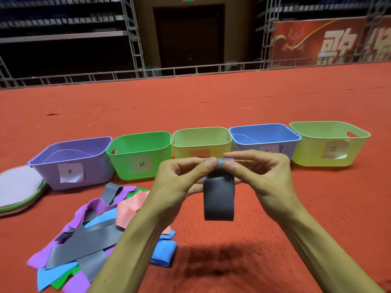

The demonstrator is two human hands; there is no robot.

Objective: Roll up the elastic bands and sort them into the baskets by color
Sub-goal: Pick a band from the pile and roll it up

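Dark slate grey band (219,199), plain, no pattern. Along the row: purple basket (46,172), bright green basket (122,166), pale yellow-green basket (201,138), blue basket (262,133), second yellow-green basket (306,153). White labels, dark handwriting, on purple and green. The pile (84,240) mixes purple, grey, blue, salmon pink, green. Red-orange floor (211,106).

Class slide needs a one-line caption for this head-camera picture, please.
Left hand and right hand pinch the top of a grey elastic band above the red floor, five baskets behind.
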